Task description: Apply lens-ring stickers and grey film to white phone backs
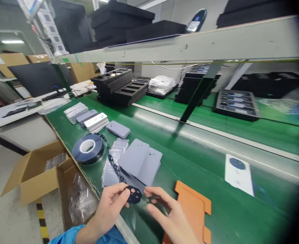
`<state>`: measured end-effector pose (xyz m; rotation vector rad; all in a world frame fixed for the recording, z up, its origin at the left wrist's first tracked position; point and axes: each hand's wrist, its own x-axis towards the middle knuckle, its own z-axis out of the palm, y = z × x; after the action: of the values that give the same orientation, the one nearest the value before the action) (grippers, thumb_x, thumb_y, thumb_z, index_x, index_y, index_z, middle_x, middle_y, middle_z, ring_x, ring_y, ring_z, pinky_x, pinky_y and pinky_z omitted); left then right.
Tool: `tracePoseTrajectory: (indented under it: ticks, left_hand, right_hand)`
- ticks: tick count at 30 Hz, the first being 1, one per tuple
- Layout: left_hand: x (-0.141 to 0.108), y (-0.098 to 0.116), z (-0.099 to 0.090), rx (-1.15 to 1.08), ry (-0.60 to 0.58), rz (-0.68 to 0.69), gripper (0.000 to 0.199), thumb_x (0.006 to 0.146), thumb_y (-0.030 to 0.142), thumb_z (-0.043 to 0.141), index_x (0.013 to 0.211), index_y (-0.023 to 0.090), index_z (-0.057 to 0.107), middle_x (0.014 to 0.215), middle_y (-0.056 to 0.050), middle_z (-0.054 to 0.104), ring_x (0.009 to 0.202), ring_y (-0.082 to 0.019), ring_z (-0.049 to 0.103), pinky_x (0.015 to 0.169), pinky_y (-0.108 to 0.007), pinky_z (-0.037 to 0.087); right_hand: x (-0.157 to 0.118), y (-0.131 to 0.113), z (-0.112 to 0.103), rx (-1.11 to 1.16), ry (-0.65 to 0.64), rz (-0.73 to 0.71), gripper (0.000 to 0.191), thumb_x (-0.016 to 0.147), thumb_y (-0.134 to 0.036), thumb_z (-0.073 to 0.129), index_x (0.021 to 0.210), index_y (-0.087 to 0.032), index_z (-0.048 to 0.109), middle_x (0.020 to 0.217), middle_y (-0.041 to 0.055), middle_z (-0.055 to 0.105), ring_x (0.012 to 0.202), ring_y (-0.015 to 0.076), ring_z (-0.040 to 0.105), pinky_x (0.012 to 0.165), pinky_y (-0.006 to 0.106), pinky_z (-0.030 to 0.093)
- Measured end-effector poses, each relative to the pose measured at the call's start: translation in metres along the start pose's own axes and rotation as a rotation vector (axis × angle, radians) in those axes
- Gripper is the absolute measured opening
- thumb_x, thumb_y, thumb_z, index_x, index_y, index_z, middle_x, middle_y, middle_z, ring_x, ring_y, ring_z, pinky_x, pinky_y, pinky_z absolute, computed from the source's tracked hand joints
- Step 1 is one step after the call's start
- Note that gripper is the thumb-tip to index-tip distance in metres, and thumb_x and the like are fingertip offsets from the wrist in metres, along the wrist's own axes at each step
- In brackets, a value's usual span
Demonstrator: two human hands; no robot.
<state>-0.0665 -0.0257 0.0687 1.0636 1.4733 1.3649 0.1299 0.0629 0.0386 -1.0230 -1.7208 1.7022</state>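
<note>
My left hand (pixel 111 202) pinches a black round sticker with holes (pixel 134 195) between thumb and forefinger. Close to the sticker's right side is my right hand (pixel 166 211), its thumb and forefinger apart; whether a fingertip touches the film cannot be made out. A strip of similar black stickers (pixel 116 169) runs from a dark tape roll with a white core (pixel 79 152) towards my hands. Just beyond them lie grey phone back panels (pixel 135 156) with small camera holes, overlapping bagged ones (pixel 111 171). Beside my right hand rests an orange fixture plate (pixel 191 206).
Stacked panels (pixel 97 121) stand farther back on the green bench. A white panel bearing a black sticker (pixel 238 174) lies right, by a metal strip. Black trays (pixel 124 88) line the back under a shelf beam (pixel 190 45). Cardboard boxes (pixel 37 181) stand on the left.
</note>
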Motion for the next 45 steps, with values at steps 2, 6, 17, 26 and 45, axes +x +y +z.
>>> tracePoseTrajectory:
  ticks: [2, 6, 17, 26, 45]
  left_hand:
    - [0.003, 0.003, 0.021, -0.01, -0.145, -0.021, 0.045, 0.098, 0.053, 0.061, 0.088, 0.014, 0.08, 0.081, -0.007, 0.069, 0.065, -0.014, 0.059, 0.06, -0.022, 0.053]
    - [0.012, 0.0, 0.064, -0.045, -0.368, -0.1, 0.036, 0.1, 0.044, 0.056, 0.099, 0.015, 0.078, 0.092, -0.008, 0.071, 0.081, -0.019, 0.067, 0.07, -0.025, 0.057]
    - [0.04, -0.046, 0.122, 0.455, -0.355, 0.168, 0.025, 0.092, 0.016, 0.053, 0.113, 0.02, 0.065, 0.11, -0.01, 0.068, 0.101, -0.024, 0.066, 0.092, -0.038, 0.053]
    - [0.088, -0.061, 0.141, 0.4, -0.372, -0.051, 0.005, 0.087, 0.02, 0.06, 0.087, 0.021, 0.055, 0.072, 0.003, 0.061, 0.061, -0.013, 0.058, 0.058, -0.023, 0.045]
    - [0.09, -0.054, 0.152, 0.454, -0.328, -0.09, 0.016, 0.078, 0.027, 0.066, 0.073, 0.022, 0.051, 0.062, 0.007, 0.051, 0.054, -0.011, 0.048, 0.054, -0.023, 0.035]
  right_hand:
    - [-0.012, -0.006, -0.014, 0.024, 0.065, -0.004, 0.032, 0.083, -0.041, 0.075, 0.11, -0.024, 0.078, 0.099, 0.0078, 0.078, 0.092, 0.0242, 0.071, 0.087, 0.036, 0.057]
    - [-0.032, -0.006, -0.046, -0.071, 0.265, 0.043, 0.025, 0.083, -0.044, 0.075, 0.093, -0.022, 0.082, 0.086, 0.0077, 0.079, 0.08, 0.0232, 0.07, 0.079, 0.033, 0.057]
    - [-0.036, 0.046, -0.113, -0.294, 0.586, 0.241, 0.043, 0.078, -0.051, 0.066, 0.099, -0.017, 0.083, 0.07, 0.0051, 0.072, 0.062, 0.0194, 0.056, 0.061, 0.032, 0.046]
    - [-0.034, 0.057, -0.112, -0.379, 0.587, 0.235, 0.039, 0.084, -0.049, 0.06, 0.1, -0.021, 0.083, 0.064, 0.0001, 0.059, 0.06, 0.0175, 0.049, 0.061, 0.031, 0.041]
    - [-0.034, 0.059, -0.113, -0.561, 0.586, 0.057, 0.034, 0.095, -0.048, 0.059, 0.099, -0.025, 0.084, 0.082, 0.0046, 0.06, 0.062, 0.0173, 0.052, 0.06, 0.032, 0.047]
